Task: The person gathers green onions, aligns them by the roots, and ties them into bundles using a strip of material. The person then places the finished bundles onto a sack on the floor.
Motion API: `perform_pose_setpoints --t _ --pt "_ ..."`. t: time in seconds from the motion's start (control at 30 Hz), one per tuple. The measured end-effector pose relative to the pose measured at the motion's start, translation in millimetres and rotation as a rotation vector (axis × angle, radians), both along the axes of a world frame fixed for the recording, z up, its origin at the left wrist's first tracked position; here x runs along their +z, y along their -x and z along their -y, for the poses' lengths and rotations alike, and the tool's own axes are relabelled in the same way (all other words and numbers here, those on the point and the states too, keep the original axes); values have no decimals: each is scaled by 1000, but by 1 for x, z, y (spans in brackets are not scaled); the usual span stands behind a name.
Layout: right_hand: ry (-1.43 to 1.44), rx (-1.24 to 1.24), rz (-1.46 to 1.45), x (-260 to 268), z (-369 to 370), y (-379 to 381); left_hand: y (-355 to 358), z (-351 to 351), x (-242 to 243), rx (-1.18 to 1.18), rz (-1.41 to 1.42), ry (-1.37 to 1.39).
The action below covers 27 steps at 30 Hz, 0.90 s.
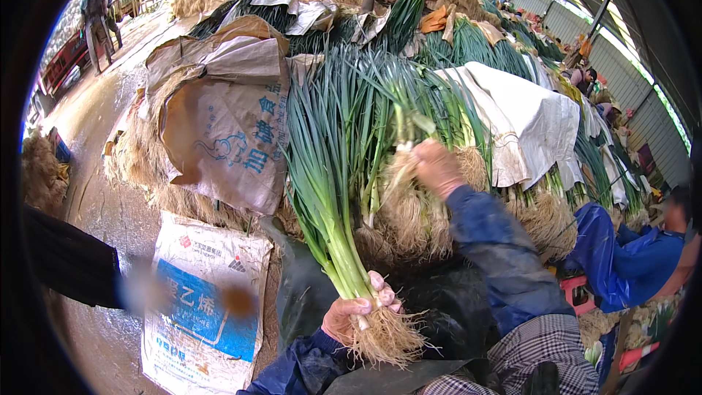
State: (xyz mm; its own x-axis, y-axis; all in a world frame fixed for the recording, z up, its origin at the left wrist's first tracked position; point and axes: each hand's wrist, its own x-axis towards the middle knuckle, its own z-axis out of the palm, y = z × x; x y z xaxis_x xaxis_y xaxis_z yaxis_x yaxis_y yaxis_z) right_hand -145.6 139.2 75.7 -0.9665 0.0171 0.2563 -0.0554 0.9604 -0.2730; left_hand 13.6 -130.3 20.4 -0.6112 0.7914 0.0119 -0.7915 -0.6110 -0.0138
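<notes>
My left hand (359, 307) grips a bunch of green onions (334, 236) just above the roots, low in the middle of the head view. Its leaves point up and away, and its pale roots hang over my lap. My right hand (437, 167), slightly blurred, is closed around the lower part of another green onion stalk (406, 129) at the pile. Beneath and beside that hand lie more green onions (425, 225) with long stringy roots towards me. Dark waterproof cloth (455, 296) covers my lap.
Printed woven sacks lie at left, one over the pile (236, 137), one on the wet ground (208, 307). White sheeting (526, 115) covers onions at right. A person in blue (641, 263) sits close at right by a pink stool (578, 293). Other people are farther off.
</notes>
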Motion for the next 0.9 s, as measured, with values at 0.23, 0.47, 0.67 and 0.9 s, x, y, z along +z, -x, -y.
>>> perform_pose_setpoints --t 0.23,0.47,0.67,0.9 --pt "-108 11 -67 19 -15 -92 5 1 -6 30 -48 28" --pt "66 119 85 -5 -5 -164 15 -9 -7 -44 -30 96" --pt "-177 -403 369 40 32 -62 7 -22 2 -93 -87 273" --pt "153 -355 29 0 6 -82 9 -9 26 87 -139 304"
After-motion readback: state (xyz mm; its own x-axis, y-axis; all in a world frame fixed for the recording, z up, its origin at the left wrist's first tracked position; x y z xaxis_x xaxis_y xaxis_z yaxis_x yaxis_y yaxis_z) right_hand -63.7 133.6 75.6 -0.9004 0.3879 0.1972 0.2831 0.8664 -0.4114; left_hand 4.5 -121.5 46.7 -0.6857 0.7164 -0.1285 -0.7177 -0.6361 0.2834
